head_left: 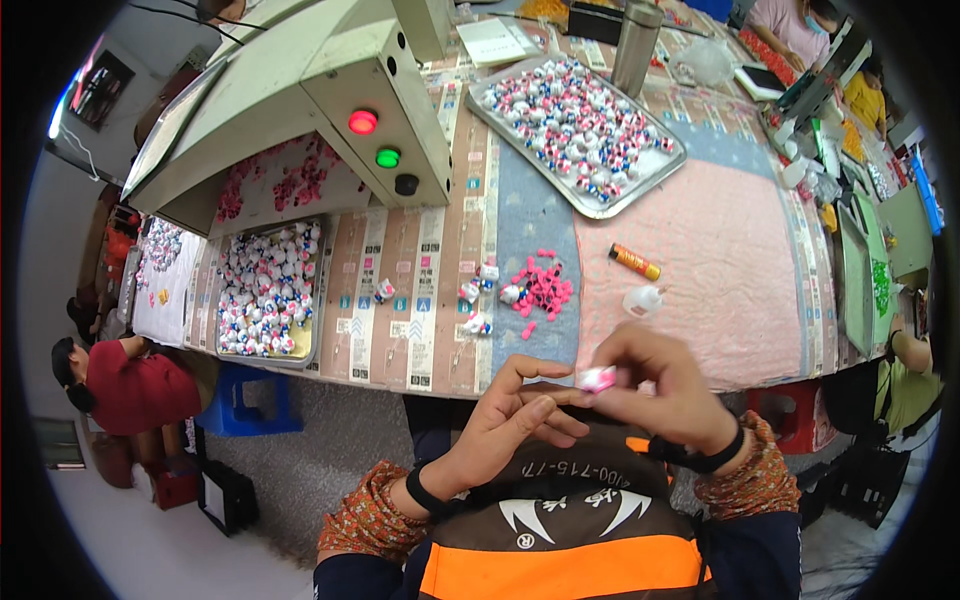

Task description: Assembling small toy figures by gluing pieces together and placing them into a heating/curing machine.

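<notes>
Between the thumb and fingers of my right hand (668,388) is a small white-and-pink figurine (598,380), slightly blurred. My left hand (505,420) is beside it with fingers apart, palm turned up, its fingertips close to the figurine; whether they touch it I cannot tell. On the table beyond my hands lies a loose heap of small pink pieces (548,288). A few white figurines (477,323) with blue and pink parts lie left of the heap. To its right are a small translucent white bottle (642,300) and a yellow, red and black tube (635,262), lying on its side.
A metal tray (530,155) full of figurines is at the far side, beside a steel flask (637,48). Another full tray (318,325) stands on the left, before a beige machine (350,75) with red and green lights. Other people sit around the table.
</notes>
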{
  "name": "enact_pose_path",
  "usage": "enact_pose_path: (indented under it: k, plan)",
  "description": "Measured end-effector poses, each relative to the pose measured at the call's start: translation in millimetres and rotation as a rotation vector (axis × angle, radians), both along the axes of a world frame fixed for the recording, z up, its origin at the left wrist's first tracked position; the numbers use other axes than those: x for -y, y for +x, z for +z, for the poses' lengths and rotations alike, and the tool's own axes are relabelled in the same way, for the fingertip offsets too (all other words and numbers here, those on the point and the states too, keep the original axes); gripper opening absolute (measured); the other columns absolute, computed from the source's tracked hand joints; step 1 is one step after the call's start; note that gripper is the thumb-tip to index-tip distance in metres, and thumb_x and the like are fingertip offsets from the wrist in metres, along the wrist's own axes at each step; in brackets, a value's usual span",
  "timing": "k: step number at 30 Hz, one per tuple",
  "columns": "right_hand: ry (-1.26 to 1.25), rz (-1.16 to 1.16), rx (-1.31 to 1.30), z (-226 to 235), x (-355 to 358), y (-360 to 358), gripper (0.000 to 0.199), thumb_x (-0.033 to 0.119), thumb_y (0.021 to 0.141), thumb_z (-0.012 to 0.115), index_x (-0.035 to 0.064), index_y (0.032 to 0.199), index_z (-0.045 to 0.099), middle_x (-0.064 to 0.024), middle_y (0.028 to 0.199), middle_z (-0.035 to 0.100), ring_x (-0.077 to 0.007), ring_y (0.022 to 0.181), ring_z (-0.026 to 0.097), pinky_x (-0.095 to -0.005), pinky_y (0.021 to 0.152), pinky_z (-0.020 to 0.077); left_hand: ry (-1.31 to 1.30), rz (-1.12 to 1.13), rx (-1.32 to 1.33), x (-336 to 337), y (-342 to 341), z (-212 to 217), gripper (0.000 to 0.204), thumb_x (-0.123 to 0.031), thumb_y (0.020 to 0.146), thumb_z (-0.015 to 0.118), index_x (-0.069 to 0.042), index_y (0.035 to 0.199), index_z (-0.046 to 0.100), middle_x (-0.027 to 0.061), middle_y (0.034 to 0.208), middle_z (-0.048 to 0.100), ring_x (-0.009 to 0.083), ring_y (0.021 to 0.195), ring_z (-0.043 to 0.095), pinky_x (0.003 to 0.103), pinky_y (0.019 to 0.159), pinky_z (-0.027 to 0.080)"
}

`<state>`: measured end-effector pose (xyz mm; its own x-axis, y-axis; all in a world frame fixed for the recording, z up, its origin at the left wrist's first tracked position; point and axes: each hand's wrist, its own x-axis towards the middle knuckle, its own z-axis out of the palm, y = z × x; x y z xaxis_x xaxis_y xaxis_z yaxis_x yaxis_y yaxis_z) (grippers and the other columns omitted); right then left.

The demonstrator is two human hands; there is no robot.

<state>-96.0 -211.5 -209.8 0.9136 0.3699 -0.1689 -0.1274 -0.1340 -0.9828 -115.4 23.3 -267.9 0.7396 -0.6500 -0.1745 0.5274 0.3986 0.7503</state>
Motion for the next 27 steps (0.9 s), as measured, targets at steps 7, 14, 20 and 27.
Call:
enact_pose_path:
  k: [7,14,20,27]
  plan:
    - [-0.337,-0.356,0.297,-11,74,141,0.018,0.014,0.084,0.072,0.0022,0.093,0.062,0.0019,0.074,0.056,-0.0053,0.068,0.051,-0.023,0.06,0.0395,0.3,0.108,0.128,-5,13,-11,0.025,-0.017,0.107,0.046,-0.004,0.127,0.052,0.0156,0.119,0.067,0.0176,0.1,0.066,0.033,0.087,0.057]
    - [-0.563,-0.386,0.255,-73,86,231,0.03,0.022,0.084,0.075,-0.0021,0.098,0.063,-0.0081,0.077,0.064,-0.0183,0.071,0.063,-0.0358,0.063,0.049,0.389,0.083,0.123,-16,10,-19,0.022,-0.016,0.107,0.046,-0.002,0.121,0.056,0.0129,0.115,0.068,0.0162,0.1,0.066,0.03,0.087,0.055]
    - [-0.86,0.096,0.595,-84,55,217,0.023,0.027,0.084,0.073,0.0057,0.087,0.064,-0.0149,0.088,0.063,-0.0347,0.086,0.063,-0.0453,0.074,0.0495,0.46,0.142,0.062,-29,10,-27,0.021,-0.014,0.107,0.045,-0.002,0.12,0.056,0.0127,0.114,0.068,0.0163,0.102,0.066,0.031,0.088,0.054]
    - [-1.013,0.231,0.705,-83,41,208,0.022,0.025,0.082,0.071,0.0057,0.088,0.065,-0.0117,0.093,0.063,-0.0327,0.092,0.064,-0.046,0.077,0.0528,0.462,0.116,0.089,-22,16,-32,0.021,-0.013,0.107,0.044,-0.003,0.12,0.057,0.0097,0.114,0.068,0.0133,0.101,0.064,0.028,0.088,0.052]
